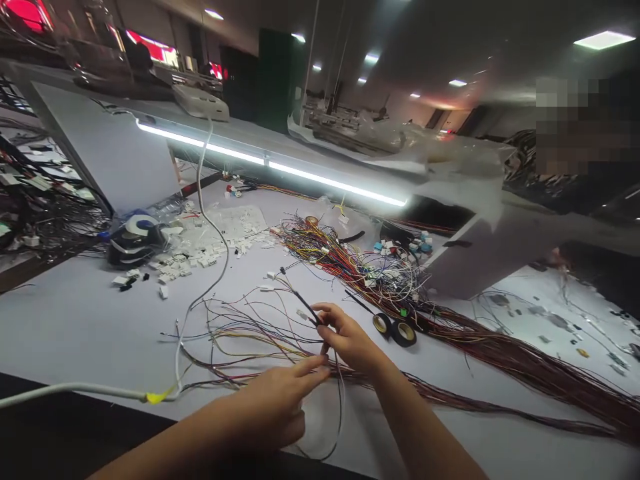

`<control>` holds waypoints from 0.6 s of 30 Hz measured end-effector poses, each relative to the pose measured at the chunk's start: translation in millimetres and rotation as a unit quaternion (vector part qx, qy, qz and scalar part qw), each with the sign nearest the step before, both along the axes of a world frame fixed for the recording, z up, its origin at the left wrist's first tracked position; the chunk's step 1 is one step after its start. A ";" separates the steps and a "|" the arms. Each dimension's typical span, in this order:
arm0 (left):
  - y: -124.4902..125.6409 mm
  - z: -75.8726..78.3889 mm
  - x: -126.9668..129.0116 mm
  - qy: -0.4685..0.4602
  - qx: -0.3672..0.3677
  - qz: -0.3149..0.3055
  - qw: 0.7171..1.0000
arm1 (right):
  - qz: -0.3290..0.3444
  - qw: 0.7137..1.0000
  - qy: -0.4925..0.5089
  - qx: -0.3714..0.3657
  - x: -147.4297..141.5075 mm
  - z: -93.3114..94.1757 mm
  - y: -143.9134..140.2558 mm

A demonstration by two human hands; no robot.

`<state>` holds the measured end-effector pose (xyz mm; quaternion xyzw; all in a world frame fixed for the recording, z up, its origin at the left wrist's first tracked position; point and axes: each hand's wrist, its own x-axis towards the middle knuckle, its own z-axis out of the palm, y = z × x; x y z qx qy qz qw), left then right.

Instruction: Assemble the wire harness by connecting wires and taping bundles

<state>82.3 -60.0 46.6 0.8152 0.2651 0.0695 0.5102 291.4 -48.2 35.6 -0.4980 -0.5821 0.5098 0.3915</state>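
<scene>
My right hand [347,340] pinches a thin black wire [300,299] near its taped end, low in the middle of the white workbench [80,320]. My left hand [280,400] is just below it, index finger stretched out and touching the same strands. Loose thin wires [240,327] in several colours fan out leftward from both hands. A black loop of wire [340,413] hangs down between my wrists.
Two black tape rolls [395,328] lie right of my right hand. A thick multicoloured wire harness [500,347] runs toward the right edge. White plastic connectors [200,250] are scattered at left beside a tape pile [135,240]. A white cable [200,293] crosses the bench. A lit shelf [300,173] overhangs the back.
</scene>
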 end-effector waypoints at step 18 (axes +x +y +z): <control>28.0 -30.3 -81.5 0.008 -0.087 0.376 0.922 | -0.124 0.927 -0.290 0.200 -1.6 -36.8 51.0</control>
